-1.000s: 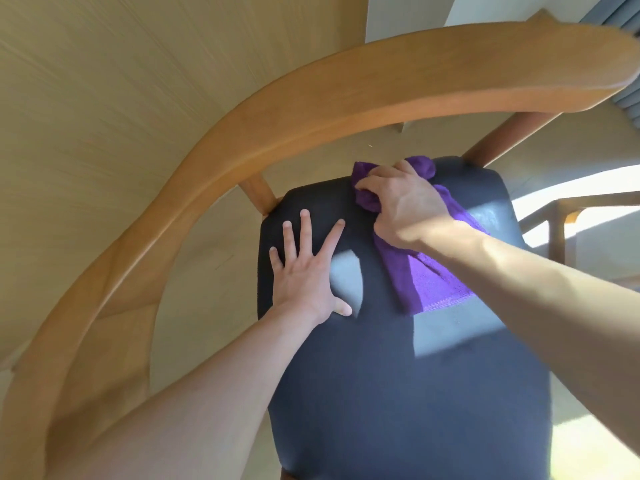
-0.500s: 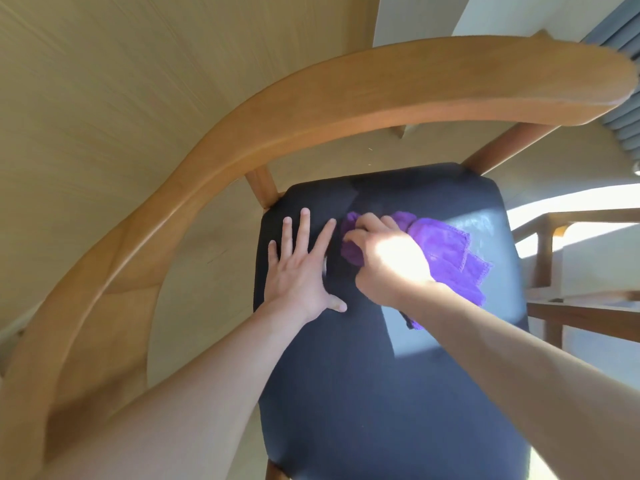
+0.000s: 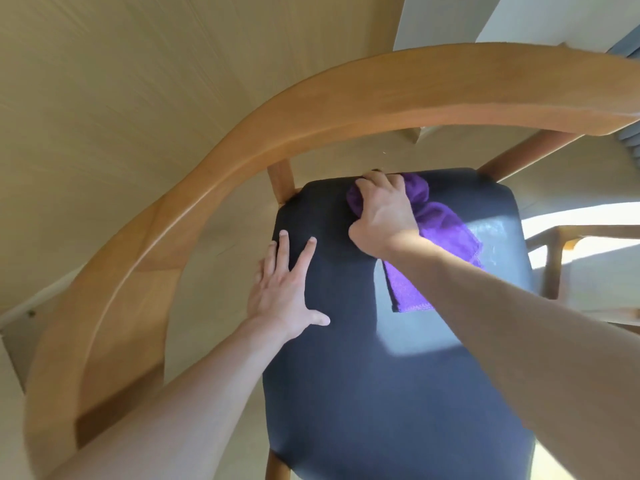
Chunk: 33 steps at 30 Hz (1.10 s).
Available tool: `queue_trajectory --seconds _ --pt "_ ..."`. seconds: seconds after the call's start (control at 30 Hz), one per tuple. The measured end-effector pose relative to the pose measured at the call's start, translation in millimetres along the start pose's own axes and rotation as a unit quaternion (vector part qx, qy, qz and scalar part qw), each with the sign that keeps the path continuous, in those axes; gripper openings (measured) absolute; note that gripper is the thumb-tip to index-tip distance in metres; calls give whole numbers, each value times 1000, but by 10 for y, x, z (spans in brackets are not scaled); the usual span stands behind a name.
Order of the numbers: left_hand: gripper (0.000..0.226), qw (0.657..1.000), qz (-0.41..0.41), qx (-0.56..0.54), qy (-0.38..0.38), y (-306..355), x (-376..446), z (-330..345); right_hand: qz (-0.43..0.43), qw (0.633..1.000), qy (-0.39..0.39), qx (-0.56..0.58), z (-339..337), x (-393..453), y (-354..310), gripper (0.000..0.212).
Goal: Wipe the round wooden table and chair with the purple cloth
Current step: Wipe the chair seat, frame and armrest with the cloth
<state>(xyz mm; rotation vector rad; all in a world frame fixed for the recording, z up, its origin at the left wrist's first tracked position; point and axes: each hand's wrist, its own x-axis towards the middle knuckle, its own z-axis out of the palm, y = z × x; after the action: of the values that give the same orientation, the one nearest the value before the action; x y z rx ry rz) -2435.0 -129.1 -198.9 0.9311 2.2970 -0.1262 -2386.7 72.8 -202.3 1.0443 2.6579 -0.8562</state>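
Cloth: your purple microfibre cloth (image 3: 436,233) lies bunched at the far edge of the dark padded seat (image 3: 381,393) of the curved-back wooden chair (image 3: 242,147).
Right hand (image 3: 382,216): you grip the cloth, fingers curled over it.
Left hand (image 3: 282,289): you press flat on the seat, fingers straight.

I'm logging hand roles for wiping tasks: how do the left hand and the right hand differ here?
The left hand lies flat with fingers spread and holds nothing; the right hand curls round the purple cloth. The left hand sits near the seat's left edge; the right hand is at the back edge, under the curved wooden backrest. Both press on the dark chair seat.
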Motion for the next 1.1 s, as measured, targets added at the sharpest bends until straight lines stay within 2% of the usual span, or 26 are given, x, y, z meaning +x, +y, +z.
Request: queue_trajectory --seconds 0.07,0.17,0.27,0.33,0.4,0.47,0.53,0.63,0.7,0.77,0.83,0.9,1.0,1.07,1.1 --pt "142 1000 -3 8 0 13 -9 4 -57 997 -27 -33 106 -250 48 54" --pt "141 1000 -10 7 -5 17 -22 -2 -148 987 -61 -22 120 -636 219 50" --pt "140 1000 -18 15 -17 53 -20 -4 -170 981 -96 1 3 -775 366 36" --pt "141 999 -29 17 -28 92 -11 0 -101 987 -50 113 -135 -732 374 30" --pt "142 998 -36 29 -40 151 19 6 8 971 41 235 -316 -584 330 47" --pt "142 997 -38 43 -50 199 34 5 78 949 132 276 -421 -361 279 60" --pt "142 997 -35 46 -53 235 36 -5 106 943 158 274 -450 -132 211 60" --pt "143 997 -30 42 -49 223 36 9 95 973 77 197 -234 63 10 51" --pt "145 998 -26 45 -44 219 34 21 37 993 14 115 -18 18 -112 63" --pt "144 998 -26 39 -46 199 32 25 -25 996 -20 87 129 -133 -139 67" --pt "143 998 -29 29 -51 172 29 27 -99 991 -62 63 208 -422 -78 55" --pt "143 998 -31 21 -52 150 30 33 -128 985 -103 52 193 -697 4 47" --pt "144 998 -30 15 -46 129 34 65 -96 982 -124 110 48 -828 65 35" --pt "144 999 -27 9 -39 117 44 83 8 971 -61 231 -94 -708 71 27" --pt "144 999 -25 7 -35 105 49 94 74 954 13 289 -182 -580 80 28"
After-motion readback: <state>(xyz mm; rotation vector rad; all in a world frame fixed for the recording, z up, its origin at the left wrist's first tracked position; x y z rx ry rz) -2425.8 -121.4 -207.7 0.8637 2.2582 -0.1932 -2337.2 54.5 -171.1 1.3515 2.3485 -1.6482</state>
